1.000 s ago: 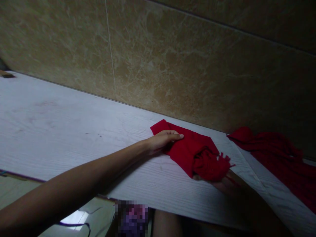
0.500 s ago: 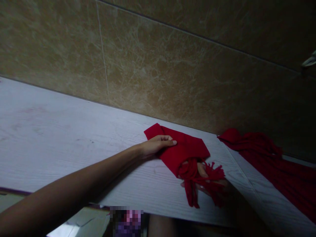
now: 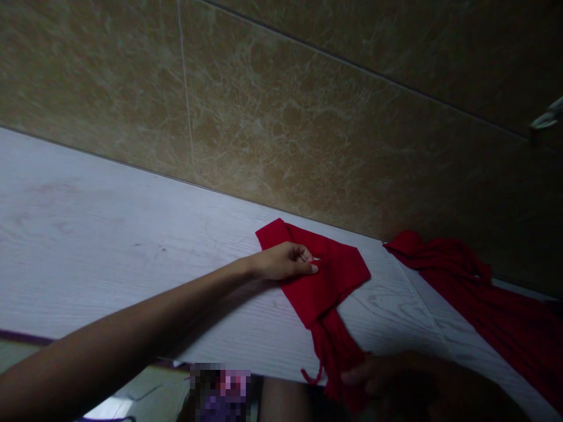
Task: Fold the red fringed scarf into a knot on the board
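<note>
A flat, folded piece of red cloth (image 3: 347, 264) with angular corners lies on the white wood-grain surface. My left hand (image 3: 279, 262) pinches it at its left side, thumb on top and fingers curled at a fold. From its lower edge hangs a bunched red fringed strip (image 3: 338, 340), with a thin cord end curling out to the left. My right hand (image 3: 391, 378), in deep shadow near the front edge, has its fingers closed on the lower part of that strip. Whether strip and folded cloth are one piece cannot be made out.
A longer, crumpled red cloth (image 3: 479, 305) lies to the right along the wall. The tan marbled tile wall (image 3: 272, 117) borders the back of the white surface (image 3: 109, 234). A pale object (image 3: 548, 119) shows at the right edge. Below the front edge, a floor is visible.
My right hand has moved down towards the front edge, drawing the bunched fringed strip out longer from the folded cloth. My left hand keeps its place, its fingers slightly more curled.
</note>
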Action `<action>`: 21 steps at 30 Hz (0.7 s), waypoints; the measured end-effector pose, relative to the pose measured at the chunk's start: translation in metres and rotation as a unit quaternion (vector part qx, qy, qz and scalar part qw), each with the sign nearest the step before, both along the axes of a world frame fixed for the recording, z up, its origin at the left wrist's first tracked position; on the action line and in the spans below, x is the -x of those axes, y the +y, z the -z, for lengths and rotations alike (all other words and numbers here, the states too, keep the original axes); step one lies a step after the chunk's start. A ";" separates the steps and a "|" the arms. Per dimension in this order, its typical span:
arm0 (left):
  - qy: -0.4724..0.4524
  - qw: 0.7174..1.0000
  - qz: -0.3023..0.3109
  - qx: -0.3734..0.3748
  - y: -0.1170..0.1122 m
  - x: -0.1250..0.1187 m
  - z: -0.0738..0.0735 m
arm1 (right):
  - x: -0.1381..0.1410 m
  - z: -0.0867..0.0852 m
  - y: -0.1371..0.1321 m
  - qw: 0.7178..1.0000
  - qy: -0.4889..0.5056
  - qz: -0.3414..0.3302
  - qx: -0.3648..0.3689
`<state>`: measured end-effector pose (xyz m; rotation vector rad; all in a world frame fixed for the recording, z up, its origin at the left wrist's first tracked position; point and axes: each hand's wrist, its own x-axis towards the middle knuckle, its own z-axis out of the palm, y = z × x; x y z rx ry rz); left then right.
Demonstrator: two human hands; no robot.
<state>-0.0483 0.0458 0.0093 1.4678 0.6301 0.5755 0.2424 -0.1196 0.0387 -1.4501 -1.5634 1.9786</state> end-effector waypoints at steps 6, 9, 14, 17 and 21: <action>0.092 0.991 0.020 -0.094 0.002 0.009 -0.006 | 0.021 0.006 0.035 0.960 -0.179 0.165 -0.140; 0.133 0.984 0.075 -0.096 0.002 0.014 -0.006 | 0.059 0.017 0.048 0.954 -0.195 0.145 -0.178; 0.105 0.992 0.061 -0.038 0.001 0.018 -0.005 | 0.097 0.022 0.051 0.970 -0.093 0.177 -0.140; 0.078 0.996 0.032 -0.024 0.003 0.018 -0.006 | 0.098 0.021 0.050 0.960 -0.009 0.268 -0.086; 0.069 0.997 0.000 -0.036 0.005 0.015 -0.001 | 0.092 0.026 0.043 0.935 -0.020 0.354 -0.015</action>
